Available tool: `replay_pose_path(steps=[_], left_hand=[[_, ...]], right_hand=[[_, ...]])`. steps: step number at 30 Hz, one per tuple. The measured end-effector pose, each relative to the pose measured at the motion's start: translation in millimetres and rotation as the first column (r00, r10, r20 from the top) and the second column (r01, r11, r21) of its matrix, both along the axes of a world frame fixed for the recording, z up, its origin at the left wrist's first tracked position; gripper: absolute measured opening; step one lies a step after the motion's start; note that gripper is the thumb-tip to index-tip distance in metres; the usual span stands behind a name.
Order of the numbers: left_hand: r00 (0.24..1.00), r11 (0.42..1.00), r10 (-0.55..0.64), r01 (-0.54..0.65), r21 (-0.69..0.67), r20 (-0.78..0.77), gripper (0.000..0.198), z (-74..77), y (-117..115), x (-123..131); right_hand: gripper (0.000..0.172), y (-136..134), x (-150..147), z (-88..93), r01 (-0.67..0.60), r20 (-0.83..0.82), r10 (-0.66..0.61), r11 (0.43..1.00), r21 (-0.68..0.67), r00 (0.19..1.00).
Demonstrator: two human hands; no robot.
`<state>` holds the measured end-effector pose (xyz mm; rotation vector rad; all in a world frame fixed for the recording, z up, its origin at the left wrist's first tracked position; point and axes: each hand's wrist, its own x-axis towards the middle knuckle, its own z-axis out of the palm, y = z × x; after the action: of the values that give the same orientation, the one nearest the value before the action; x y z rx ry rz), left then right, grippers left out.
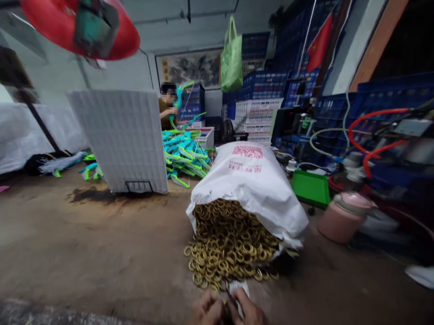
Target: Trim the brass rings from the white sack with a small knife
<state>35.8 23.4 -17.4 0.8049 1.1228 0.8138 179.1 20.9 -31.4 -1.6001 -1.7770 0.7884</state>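
A white sack (248, 178) with red print lies on its side, and many brass-coloured rings (227, 250) spill from its open mouth onto the brown tabletop (125, 254). Just in front of the rings, at the bottom edge, are both hands, close together. My left hand (206, 311) has its fingers curled around something I cannot make out. My right hand (248, 313) grips a thin dark tool (232, 300), its tip pointing toward the rings. A small white piece (240, 286) lies just beyond the fingers.
A white ribbed panel (123, 138) stands left on the table. Behind it a person (167, 109) sits near a pile of cyan and green pieces (186, 153). To the right are a green tray (310, 188), a pink container (345, 217) and red hoses. A red lamp (125, 31) hangs upper left.
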Motion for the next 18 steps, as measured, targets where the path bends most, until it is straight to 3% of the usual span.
replay_pose_path(steps=[3, 6, 13, 18], left_hand=[[0.998, 0.994, 0.006, 0.001, 0.106, -0.067, 0.033, 10.7, -7, 3], [0.996, 0.995, 0.013, -0.003, 0.098, -0.093, 0.031, 20.4, -11, 3], [0.994, 0.986, 0.063, -0.048, 0.160, -0.090, 0.028, 16.3, -17, 2], [0.996, 0.991, 0.047, -0.037, 0.127, -0.072, 0.030, 20.4, -20, 1]], right_hand=[[0.018, -2, -1, 13.7, -0.068, -0.062, 0.066, 0.997, -0.030, 0.996], [0.018, -2, -3, 21.9, -0.068, -0.141, 0.057, 0.995, -0.075, 0.988], [0.020, 0, -6, 23.1, -0.087, -0.350, -0.021, 0.953, -0.290, 0.937], [0.030, 1, -8, 24.6, -0.141, -0.443, -0.058, 0.905, -0.403, 0.895]])
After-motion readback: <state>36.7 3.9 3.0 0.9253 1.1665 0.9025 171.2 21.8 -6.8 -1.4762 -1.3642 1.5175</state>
